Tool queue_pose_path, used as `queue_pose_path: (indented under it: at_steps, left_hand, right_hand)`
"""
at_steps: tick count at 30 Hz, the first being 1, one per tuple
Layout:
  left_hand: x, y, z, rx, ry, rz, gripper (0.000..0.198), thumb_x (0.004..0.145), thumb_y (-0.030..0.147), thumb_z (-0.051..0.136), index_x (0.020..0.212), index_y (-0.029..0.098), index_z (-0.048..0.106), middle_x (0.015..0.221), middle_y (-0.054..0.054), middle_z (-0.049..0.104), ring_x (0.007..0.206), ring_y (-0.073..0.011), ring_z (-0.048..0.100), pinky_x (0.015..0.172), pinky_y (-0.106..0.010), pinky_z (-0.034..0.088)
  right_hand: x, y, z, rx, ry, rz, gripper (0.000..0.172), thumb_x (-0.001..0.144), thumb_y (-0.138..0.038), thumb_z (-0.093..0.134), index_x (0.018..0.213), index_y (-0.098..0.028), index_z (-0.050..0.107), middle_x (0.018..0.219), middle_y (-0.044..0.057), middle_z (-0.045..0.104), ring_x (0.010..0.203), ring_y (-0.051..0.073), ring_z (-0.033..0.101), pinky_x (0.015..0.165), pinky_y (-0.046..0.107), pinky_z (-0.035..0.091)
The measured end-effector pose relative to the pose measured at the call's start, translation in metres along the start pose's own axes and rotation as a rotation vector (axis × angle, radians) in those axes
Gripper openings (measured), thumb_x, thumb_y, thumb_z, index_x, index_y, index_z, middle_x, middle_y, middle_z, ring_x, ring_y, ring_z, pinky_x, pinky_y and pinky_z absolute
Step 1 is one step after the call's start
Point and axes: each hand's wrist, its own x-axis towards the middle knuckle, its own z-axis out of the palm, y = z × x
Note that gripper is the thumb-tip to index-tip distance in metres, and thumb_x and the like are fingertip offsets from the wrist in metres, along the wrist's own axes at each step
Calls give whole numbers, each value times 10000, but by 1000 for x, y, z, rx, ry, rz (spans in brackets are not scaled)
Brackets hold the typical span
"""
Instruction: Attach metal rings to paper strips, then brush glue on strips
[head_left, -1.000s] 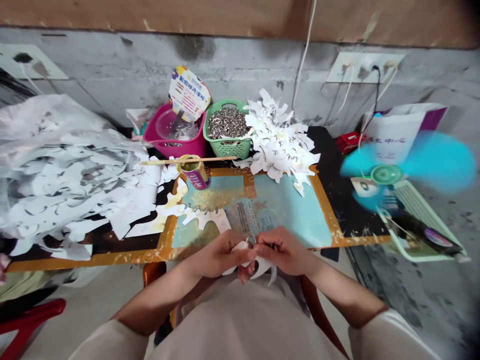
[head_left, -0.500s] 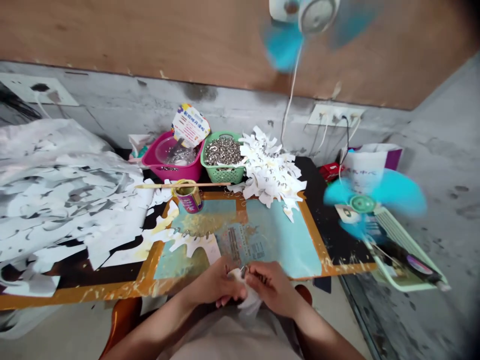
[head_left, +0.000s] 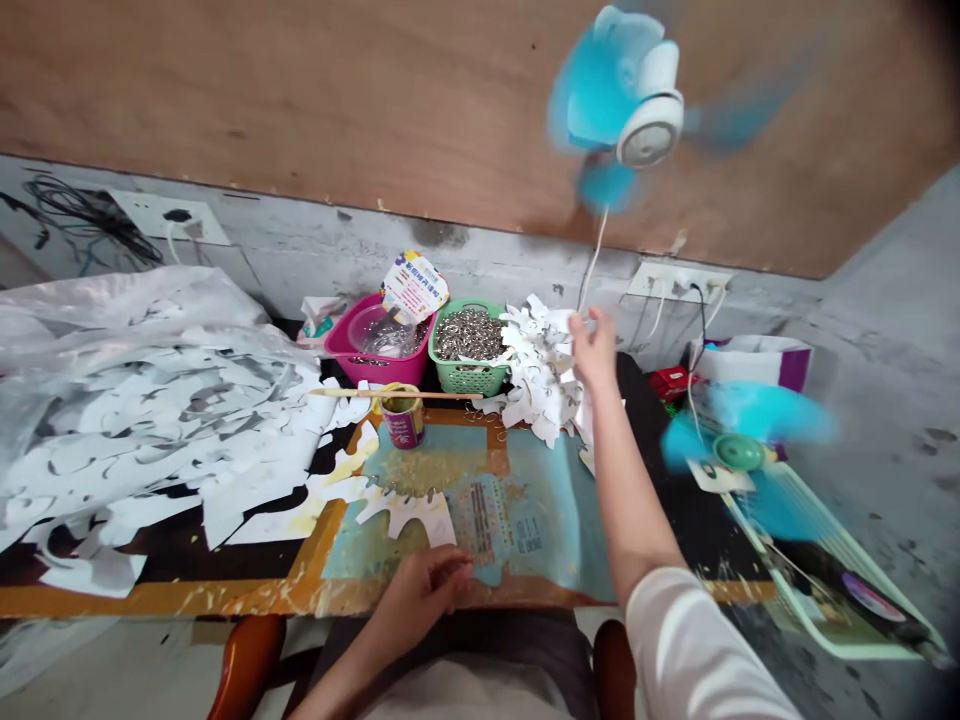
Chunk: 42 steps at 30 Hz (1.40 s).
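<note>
My right hand is stretched out over the far pile of white paper cut-outs, fingers spread and touching its top. My left hand rests at the near edge of the blue mat, fingers curled loosely, with nothing visible in them. A white cut-out with metal rings lies on the mat just beyond the left hand. A green basket full of metal rings stands left of the pile.
A pink basket holds a clear cup and a paper fan. A small glue tin carries a stick across its top. Heaps of white paper scraps cover the left. One blue fan spins at right, another on the wall.
My hands were together at the near edge on a white cut-out with a ring. The right hand has since reached forward to the far pile. The view tilted up.
</note>
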Motion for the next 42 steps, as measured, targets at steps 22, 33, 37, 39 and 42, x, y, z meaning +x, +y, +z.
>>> queue_pose_path:
  at_steps: [22,33,37,39,42]
  left_hand:
    - [-25,-16,-40,285,567,153,228,932,360,570,972,185,711,965,-90,717,804,-199,675,626,-272,523]
    - [-25,-21,-59,625,648,424,234,952,273,549,1147,200,654,1190,-112,682,1104,-242,660,969,-425,560]
    - [-8,-30,-49,762,369,543,364,978,246,513,1339,223,555,1370,-119,611,1289,-263,561,1068,-451,492]
    - [-2,-34,-44,785,287,553,364,997,244,480,1355,222,539,1348,-112,631,1258,-255,588,1056,-441,494]
    - [-1,-35,-40,777,360,468,337,1001,274,480,1324,204,549,1235,-111,690,1122,-245,657,965,-404,535]
  right_hand:
    - [-227,-97,111,236,-829,141,519,852,-205,629,1348,-201,476,765,-7,653,662,176,625,647,285,438]
    - [-242,-28,10,425,-923,210,217,945,-298,521,1110,-193,616,695,-33,549,567,128,493,552,253,394]
    - [-257,-3,-19,259,-850,121,241,973,-341,524,900,-198,703,892,62,645,747,176,610,644,296,475]
    - [-263,3,-23,198,-736,116,239,974,-359,531,912,-204,702,975,90,642,832,202,630,639,302,491]
    - [-265,-1,-18,100,-521,65,177,972,-332,542,1002,-205,661,1046,110,661,936,249,624,759,375,524]
